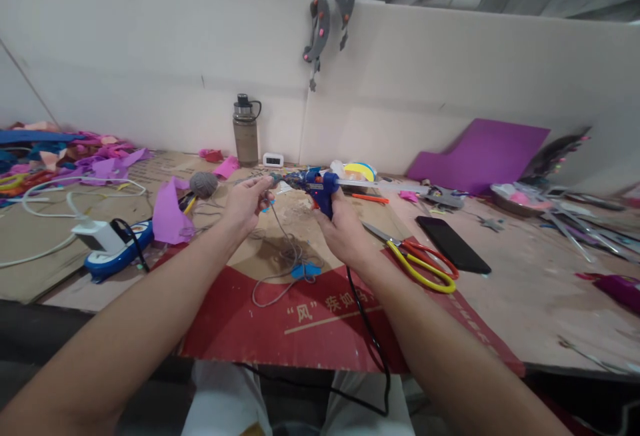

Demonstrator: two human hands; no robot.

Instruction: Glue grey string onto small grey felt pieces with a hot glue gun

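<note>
My right hand (345, 231) is wrapped round the handle of a blue hot glue gun (324, 186), whose nozzle end points left. A clear glue stick (357, 184) sticks out of its back, and a black cord (365, 323) runs down from it. My left hand (249, 204) pinches a small item at the nozzle, too small to make out, with grey yarn (285, 226) trailing from it. The yarn falls in loose loops onto the red and brown cardboard (240, 329). A scrap of blue felt (305, 270) lies under the loops.
Red-and-yellow scissors (425, 266) and a black phone (453, 244) lie right. A yarn ball (203, 185), purple felt (171, 213) and a blue power strip (117, 253) are left. A water bottle (245, 133) stands at the back, near a small clock (273, 160).
</note>
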